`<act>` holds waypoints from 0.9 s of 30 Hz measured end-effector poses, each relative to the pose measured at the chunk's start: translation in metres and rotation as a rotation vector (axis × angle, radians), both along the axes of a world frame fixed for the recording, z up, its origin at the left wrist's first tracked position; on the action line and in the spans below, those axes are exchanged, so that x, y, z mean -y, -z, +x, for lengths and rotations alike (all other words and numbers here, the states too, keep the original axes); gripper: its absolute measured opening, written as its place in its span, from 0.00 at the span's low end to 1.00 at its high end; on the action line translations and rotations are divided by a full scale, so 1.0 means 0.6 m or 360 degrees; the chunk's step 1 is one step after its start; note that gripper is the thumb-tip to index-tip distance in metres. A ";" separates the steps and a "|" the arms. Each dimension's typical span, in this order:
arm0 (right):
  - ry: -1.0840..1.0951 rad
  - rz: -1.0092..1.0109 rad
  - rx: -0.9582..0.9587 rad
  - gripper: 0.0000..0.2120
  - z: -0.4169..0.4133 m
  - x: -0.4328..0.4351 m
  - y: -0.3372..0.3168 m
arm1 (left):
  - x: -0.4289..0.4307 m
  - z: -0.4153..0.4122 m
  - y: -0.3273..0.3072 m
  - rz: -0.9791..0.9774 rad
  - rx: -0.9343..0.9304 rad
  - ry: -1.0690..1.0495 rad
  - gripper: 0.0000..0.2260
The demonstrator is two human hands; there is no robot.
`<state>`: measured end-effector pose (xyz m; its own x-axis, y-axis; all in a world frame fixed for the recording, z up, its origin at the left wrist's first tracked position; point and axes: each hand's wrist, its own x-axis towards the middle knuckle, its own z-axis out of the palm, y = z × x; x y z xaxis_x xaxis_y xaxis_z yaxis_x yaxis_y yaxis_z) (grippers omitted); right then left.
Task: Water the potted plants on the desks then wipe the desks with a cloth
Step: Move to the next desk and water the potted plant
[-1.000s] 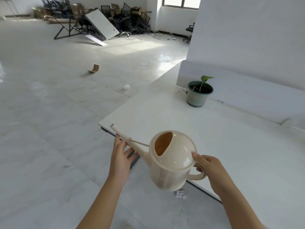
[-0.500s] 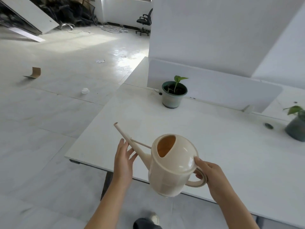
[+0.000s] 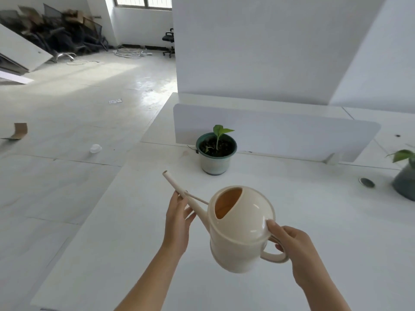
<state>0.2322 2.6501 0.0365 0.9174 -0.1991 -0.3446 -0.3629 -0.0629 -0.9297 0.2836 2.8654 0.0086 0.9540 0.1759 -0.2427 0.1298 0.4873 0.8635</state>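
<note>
The right hand (image 3: 292, 245) grips the handle of the cream watering can (image 3: 240, 230), held above the white desk (image 3: 125, 232). The left hand (image 3: 177, 223), fingers nearly straight, props its spout from below. Beyond, a potted plant (image 3: 216, 153) stands just before the divider panel (image 3: 292, 135), and a second potted plant (image 3: 405, 182) sits at the right edge.

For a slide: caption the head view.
Right hand holds watering can by its handle, left hand touches spout, near a potted seedling.
</note>
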 end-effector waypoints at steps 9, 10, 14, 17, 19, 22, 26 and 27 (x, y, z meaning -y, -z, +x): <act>0.0240 -0.0071 -0.0035 0.15 0.056 0.034 -0.029 | 0.069 0.146 -0.004 0.0022 -0.0146 0.0354 0.07; 0.0237 -0.0095 -0.0038 0.12 0.058 0.035 -0.034 | 0.074 0.159 -0.003 0.0020 -0.0168 0.0382 0.07; 0.0256 -0.0182 -0.0003 0.06 0.067 0.033 -0.053 | 0.090 0.204 -0.006 -0.0001 -0.0229 0.0511 0.07; 0.0310 -0.0263 -0.0010 0.06 0.080 0.025 -0.059 | 0.091 0.229 -0.008 -0.0022 -0.0273 0.0580 0.05; 0.0332 -0.0341 -0.0011 0.06 0.091 0.013 -0.066 | 0.089 0.242 -0.003 -0.0026 -0.0311 0.0605 0.06; 0.0356 -0.0468 0.0010 0.06 0.104 -0.007 -0.077 | 0.083 0.252 0.008 -0.0004 -0.0344 0.0653 0.07; 0.0320 -0.0560 -0.0007 0.05 0.113 -0.027 -0.080 | 0.073 0.263 0.019 -0.0010 -0.0369 0.0659 0.05; 0.0311 -0.0571 -0.0018 0.06 0.114 -0.031 -0.080 | 0.072 0.266 0.020 -0.0009 -0.0377 0.0657 0.05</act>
<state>0.3008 2.6688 0.0848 0.8468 -0.4790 -0.2314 -0.4103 -0.3114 -0.8571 0.4435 2.8225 -0.0036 0.8623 -0.2082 -0.4617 0.5064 0.3585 0.7842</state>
